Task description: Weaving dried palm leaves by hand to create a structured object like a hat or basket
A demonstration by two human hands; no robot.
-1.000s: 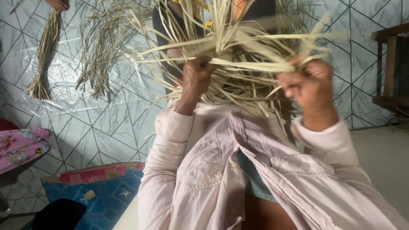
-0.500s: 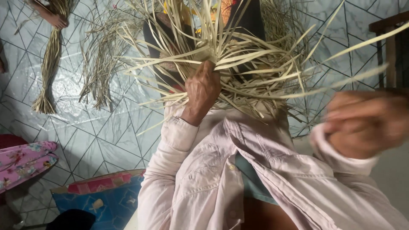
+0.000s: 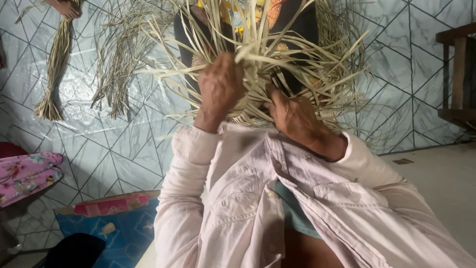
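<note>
A loose fan of pale dried leaf strips [image 3: 297, 54] spreads out in front of me over my lap. My left hand [image 3: 219, 85] is raised and closed around a bunch of the strips near their middle. My right hand [image 3: 290, 115] reaches into the strips from below, fingers among them at the centre of the fan; its fingertips are hidden by the strips. Both arms wear pale pink shirt sleeves [image 3: 193, 198].
Two bundles of dried strips lie on the tiled floor, one at the far left [image 3: 54, 69] held by another person's hand [image 3: 65, 7], one beside it [image 3: 116, 64]. A blue and red patterned mat [image 3: 114, 218] and pink floral cloth [image 3: 25, 173] lie left. Wooden furniture [image 3: 458, 74] stands right.
My right hand swung out to the right pulling strips, then came back into the centre of the fan. My left hand rose a little with its bunch.
</note>
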